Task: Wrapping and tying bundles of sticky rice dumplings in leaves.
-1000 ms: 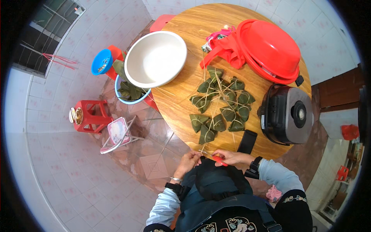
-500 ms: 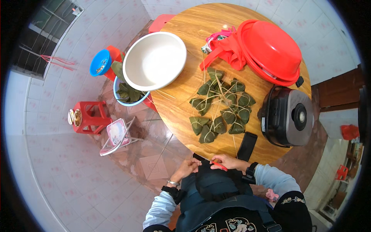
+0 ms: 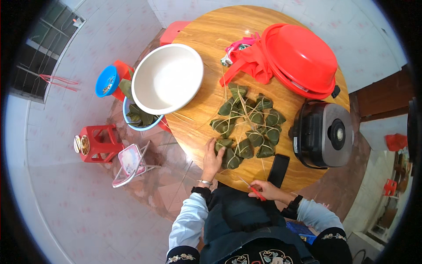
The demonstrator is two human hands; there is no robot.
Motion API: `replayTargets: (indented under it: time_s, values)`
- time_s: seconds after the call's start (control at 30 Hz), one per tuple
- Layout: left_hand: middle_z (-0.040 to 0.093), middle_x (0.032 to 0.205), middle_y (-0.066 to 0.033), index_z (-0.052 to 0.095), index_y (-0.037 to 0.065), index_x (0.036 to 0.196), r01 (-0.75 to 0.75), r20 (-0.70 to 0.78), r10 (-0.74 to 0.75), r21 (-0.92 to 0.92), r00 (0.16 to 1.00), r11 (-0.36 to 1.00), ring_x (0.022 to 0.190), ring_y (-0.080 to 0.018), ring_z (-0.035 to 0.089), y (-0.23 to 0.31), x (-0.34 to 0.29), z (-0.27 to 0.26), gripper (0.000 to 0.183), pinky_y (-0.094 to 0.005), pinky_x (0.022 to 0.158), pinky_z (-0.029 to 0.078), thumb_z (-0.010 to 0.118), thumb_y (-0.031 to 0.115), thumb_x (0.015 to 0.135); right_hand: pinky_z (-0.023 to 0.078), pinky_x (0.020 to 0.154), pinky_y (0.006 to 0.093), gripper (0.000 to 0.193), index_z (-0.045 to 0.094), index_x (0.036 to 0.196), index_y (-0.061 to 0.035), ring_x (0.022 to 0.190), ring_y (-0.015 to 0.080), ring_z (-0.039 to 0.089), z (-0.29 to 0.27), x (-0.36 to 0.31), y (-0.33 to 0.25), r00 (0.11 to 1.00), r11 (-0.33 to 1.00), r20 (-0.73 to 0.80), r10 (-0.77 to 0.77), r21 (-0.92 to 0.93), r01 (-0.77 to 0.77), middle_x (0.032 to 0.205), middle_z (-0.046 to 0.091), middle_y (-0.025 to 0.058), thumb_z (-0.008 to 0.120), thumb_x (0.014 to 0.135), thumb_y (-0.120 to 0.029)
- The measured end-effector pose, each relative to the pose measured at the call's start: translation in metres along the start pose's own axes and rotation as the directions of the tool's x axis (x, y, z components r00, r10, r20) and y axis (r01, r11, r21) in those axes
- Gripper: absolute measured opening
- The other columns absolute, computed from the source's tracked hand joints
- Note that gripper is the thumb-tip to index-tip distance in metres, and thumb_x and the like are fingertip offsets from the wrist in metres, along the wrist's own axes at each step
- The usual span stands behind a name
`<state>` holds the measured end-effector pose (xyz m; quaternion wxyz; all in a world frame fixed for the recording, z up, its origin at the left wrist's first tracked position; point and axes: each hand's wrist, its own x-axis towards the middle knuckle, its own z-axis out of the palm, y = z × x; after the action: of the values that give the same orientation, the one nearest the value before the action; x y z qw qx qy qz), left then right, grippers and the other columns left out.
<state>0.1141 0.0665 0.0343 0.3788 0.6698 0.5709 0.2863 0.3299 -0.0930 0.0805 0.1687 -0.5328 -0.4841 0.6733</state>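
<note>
A cluster of leaf-wrapped rice dumplings (image 3: 256, 118), tied with pale strings, lies on the round wooden table (image 3: 224, 35). My left hand (image 3: 212, 159) reaches over the table's near edge to the front-left rice dumpling (image 3: 225, 143), its thumb and fingers around that dumpling's left side. The dumpling still rests on the table among the others. In my right hand (image 3: 269, 191), by the near edge, is a pair of scissors (image 3: 258, 194) with red handles. Its thin blades point away to the left, clear of the dumplings. A black phone (image 3: 279, 170) lies just beyond this hand.
A white basin (image 3: 168, 79) sits at the table's left edge. Red basins (image 3: 301, 57) and a red bag (image 3: 255, 66) are at the back, a black cooker (image 3: 325, 134) at right. Leaves (image 3: 140, 115) fill a tub below left, near a folding chair (image 3: 130, 160) and red stool (image 3: 101, 143).
My left hand has moved from my lap forward to the front-left dumpling. My right hand has shifted slightly right with the scissors, whose blades now show. The whole view has shifted a little.
</note>
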Motion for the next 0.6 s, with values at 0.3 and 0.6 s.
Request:
replayTargets:
  time_s: [0.3, 0.6]
  values:
    - [0.059, 0.108, -0.0129, 0.042, 0.004, 0.126, 0.601, 0.478, -0.403, -0.752, 0.781, 0.271, 0.083, -0.0234, 0.062, 0.009, -0.009, -0.07, 0.041, -0.0331, 0.069, 0.053, 0.043, 0.031, 0.096, 0.048, 0.06, 0.0317, 0.046, 0.054, 0.107, -0.006, 0.068, 0.0226, 0.065, -0.011, -0.004, -0.023, 0.983, 0.946, -0.181, -0.02, -0.321, -0.04, 0.076, 0.065, 0.0132, 0.069, 0.08, -0.039]
    - [0.06, 0.096, -0.0125, 0.048, 0.003, 0.116, 0.648, 0.607, -0.384, -0.761, 0.696, -0.031, 0.073, -0.0238, 0.061, 0.029, -0.037, -0.079, 0.036, -0.0324, 0.063, 0.051, 0.041, 0.033, 0.096, 0.05, 0.06, 0.0394, 0.033, 0.051, 0.113, -0.0074, 0.075, 0.031, 0.062, -0.01, 0.025, -0.004, 0.905, 0.515, -0.276, -0.325, -0.854, -0.075, 0.084, 0.056, 0.0155, 0.057, 0.082, -0.016]
